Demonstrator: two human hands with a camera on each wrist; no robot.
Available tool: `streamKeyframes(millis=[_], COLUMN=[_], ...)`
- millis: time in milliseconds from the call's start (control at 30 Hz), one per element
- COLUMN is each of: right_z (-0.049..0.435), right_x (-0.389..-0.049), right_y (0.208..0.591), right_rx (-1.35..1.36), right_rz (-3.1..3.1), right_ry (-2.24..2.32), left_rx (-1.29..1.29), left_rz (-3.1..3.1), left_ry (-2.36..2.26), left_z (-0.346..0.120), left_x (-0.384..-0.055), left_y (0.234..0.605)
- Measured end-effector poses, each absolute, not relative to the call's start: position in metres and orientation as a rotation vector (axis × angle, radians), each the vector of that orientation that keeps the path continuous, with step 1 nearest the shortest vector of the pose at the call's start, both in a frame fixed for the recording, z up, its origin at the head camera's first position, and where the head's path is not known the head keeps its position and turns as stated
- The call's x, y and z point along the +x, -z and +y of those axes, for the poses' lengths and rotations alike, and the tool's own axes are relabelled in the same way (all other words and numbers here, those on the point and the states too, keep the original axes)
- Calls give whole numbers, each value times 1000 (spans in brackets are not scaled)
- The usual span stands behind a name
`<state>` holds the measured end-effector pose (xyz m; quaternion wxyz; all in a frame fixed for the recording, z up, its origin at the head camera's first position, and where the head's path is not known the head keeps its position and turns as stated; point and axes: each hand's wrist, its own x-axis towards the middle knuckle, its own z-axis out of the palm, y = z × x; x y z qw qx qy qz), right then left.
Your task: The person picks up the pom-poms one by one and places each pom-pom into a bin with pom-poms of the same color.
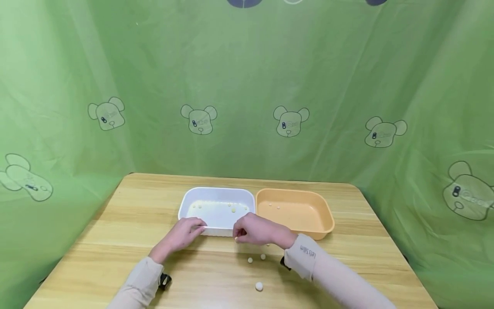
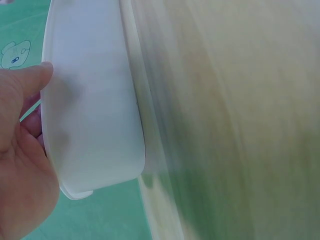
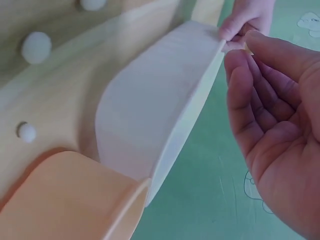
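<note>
We have two bins side by side on the wood-grain table: white bin left, orange bin right, rims touching or nearly so. White bin holds several small yellow balls, loose on its floor: two toward the left, three toward the right. Orange bin holds two tiny pale balls toward its far left, rest of the visible floor bare. Left hand grips the white bin's near wall toward the left corner, thumb on the outside face, fingers over the rim. Right hand pinches a small yellowish piece between thumb and index finger, other fingers loosely curled; fingertips hide most of it, so we can't confirm its full shape. That piece is at the white bin's near wall, toward the right corner; we can't tell whether it's over the rim or just near of it. Near of the bins we see white balls lying on the table: the biggest nearest us, two smaller ones farther out, plus a tiny one partly hidden by the right forearm. Green curtain with bear-head prints hangs along the far, left and right sides.
</note>
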<state>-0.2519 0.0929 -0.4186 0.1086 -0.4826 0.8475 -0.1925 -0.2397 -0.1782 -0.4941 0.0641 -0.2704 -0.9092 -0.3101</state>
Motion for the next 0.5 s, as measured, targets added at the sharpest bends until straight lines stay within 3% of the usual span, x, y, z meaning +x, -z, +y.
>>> streamKeyframes(millis=[500], right_z=[84], right_x=[-274], right_y=[414], right_rx=[-1206], right_rz=[2548], right_ry=[703], left_rx=[-809], left_rz=[-2750], left_ry=[937], left_z=[-179], left_x=[-240], left_y=[495])
